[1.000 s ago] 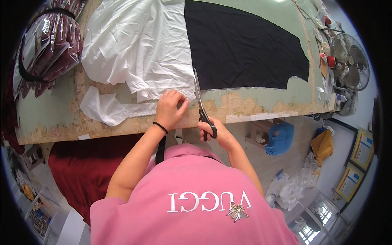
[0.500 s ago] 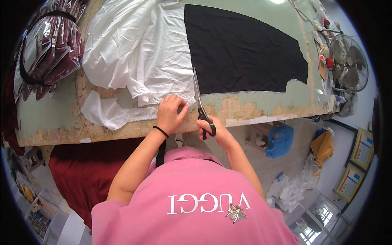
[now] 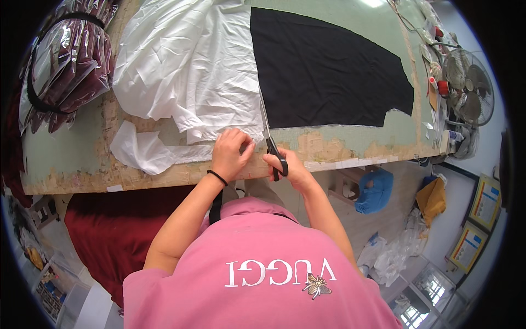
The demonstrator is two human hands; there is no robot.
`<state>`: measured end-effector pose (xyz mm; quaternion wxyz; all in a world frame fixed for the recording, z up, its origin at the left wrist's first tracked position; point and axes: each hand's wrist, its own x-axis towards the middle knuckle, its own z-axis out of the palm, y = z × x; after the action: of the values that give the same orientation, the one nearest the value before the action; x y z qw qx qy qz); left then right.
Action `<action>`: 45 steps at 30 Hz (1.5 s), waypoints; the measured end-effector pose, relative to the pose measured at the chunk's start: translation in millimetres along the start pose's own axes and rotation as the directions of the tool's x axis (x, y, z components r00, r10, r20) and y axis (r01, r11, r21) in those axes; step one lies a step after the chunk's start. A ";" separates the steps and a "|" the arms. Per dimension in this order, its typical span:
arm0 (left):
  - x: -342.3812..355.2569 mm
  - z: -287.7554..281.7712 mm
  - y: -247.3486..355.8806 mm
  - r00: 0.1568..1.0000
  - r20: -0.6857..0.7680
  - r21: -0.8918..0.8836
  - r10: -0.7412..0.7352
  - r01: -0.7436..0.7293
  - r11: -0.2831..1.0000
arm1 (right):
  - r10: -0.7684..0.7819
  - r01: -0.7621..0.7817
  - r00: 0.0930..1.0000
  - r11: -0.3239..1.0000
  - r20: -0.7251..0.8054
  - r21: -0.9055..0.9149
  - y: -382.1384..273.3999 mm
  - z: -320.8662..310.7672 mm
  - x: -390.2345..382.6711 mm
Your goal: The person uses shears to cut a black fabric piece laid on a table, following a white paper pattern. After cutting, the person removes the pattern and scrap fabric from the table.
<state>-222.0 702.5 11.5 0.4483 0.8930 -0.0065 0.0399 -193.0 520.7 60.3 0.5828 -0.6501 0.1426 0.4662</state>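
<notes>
Scissors with black handles [image 3: 275, 156] are in my right hand [image 3: 287, 167]. Their long blades lie along the boundary between white fabric [image 3: 189, 66] and a black fabric piece [image 3: 329, 66], pointing away from me. My left hand [image 3: 231, 153] rests at the near edge of the white fabric with its fingers curled; what lies between its fingertips is hidden. A loose white scrap [image 3: 139, 148] lies left of that hand, joined or overlapping a narrow white strip.
Wrapped burgundy bundle [image 3: 74, 71] at the table's [image 3: 60, 164] left; standing fan [image 3: 466, 82] and small clutter at the right end. Below are a blue-covered stool [image 3: 372, 189], burgundy cloth [image 3: 115, 230] and plastic bags [image 3: 389, 257].
The scissors and my right hand have moved slightly forward along the fabric boundary. My left hand stays in place at the white edge. The whole view has shifted slightly.
</notes>
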 end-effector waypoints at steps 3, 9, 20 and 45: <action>-0.6 0.1 -1.6 1.000 -0.006 0.002 0.002 -0.002 1.000 | -0.008 0.008 1.000 0.999 -0.003 -0.032 -3.0 0.9 0.4; -0.5 -0.4 -2.8 1.000 -0.002 0.011 0.018 -0.018 1.000 | -0.003 0.002 1.000 0.999 0.012 0.032 -12.2 1.2 4.6; -0.9 -0.4 -3.1 1.000 -0.002 0.006 0.022 -0.022 1.000 | -0.010 0.008 0.999 0.999 0.035 0.034 -17.8 -5.4 15.3; -0.7 -2.5 -1.0 1.000 0.012 0.006 0.014 -0.014 1.000 | -0.083 0.085 0.995 0.995 0.047 -0.051 -36.7 -8.2 32.0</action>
<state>-222.8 705.2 12.1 0.4452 0.8945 -0.0152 0.0378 -145.9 535.2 57.5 0.5877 -0.6601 0.0899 0.4591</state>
